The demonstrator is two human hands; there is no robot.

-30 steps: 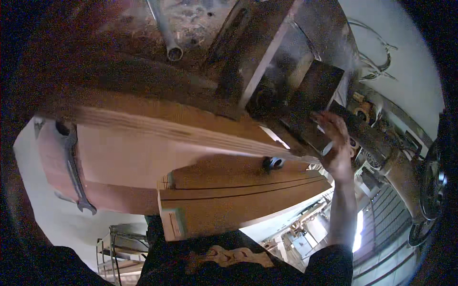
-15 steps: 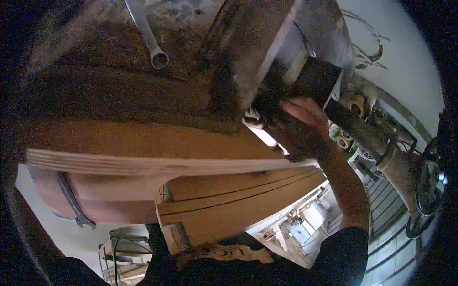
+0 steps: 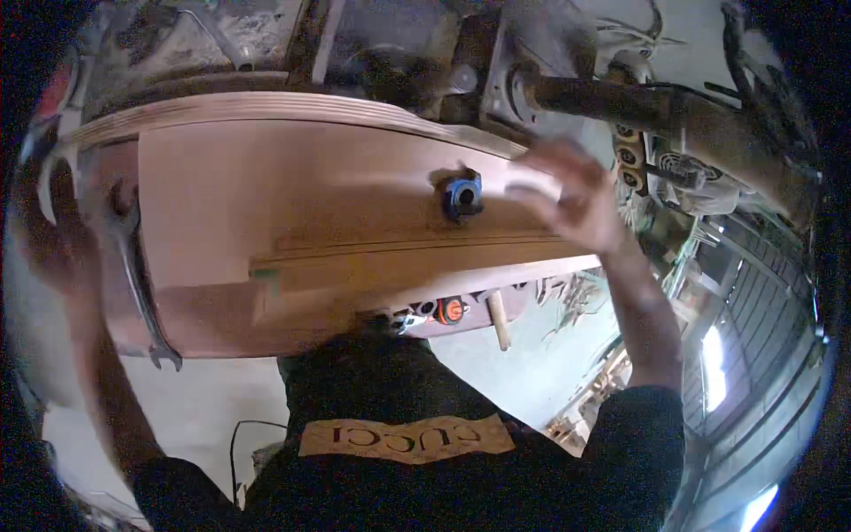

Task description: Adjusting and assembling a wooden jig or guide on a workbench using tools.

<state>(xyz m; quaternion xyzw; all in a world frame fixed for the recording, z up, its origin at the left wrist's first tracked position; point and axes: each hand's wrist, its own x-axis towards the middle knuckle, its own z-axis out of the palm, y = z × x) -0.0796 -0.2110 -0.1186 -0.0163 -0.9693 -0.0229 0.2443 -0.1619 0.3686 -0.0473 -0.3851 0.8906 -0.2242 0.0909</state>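
Note:
My right hand (image 3: 576,195) hovers over the right part of a wooden work surface (image 3: 213,186), smeared by motion; its fingers look partly bent, and I cannot tell what is in them. To its left, a small blue round part (image 3: 463,197) with a dark hole rests on the wood. My left hand (image 3: 58,239) is at the far left rim, dim and blurred, with its fingers indistinct. Near it a large open-ended spanner (image 3: 140,279) lies along the left side of the surface. A curved metal piece (image 3: 50,191) shows beside the left hand; whether it is held is unclear.
Dusty machine parts (image 3: 399,53) run along the far side, with a second spanner (image 3: 213,37) there. A thick metal pipe (image 3: 612,97) stretches to the right. Below the near edge are an orange round object (image 3: 452,309) and a wooden handle (image 3: 499,319).
My right hand has come back out of the dark machine recess to above the wood. The view has shifted, bringing the blue part and my left hand into sight.

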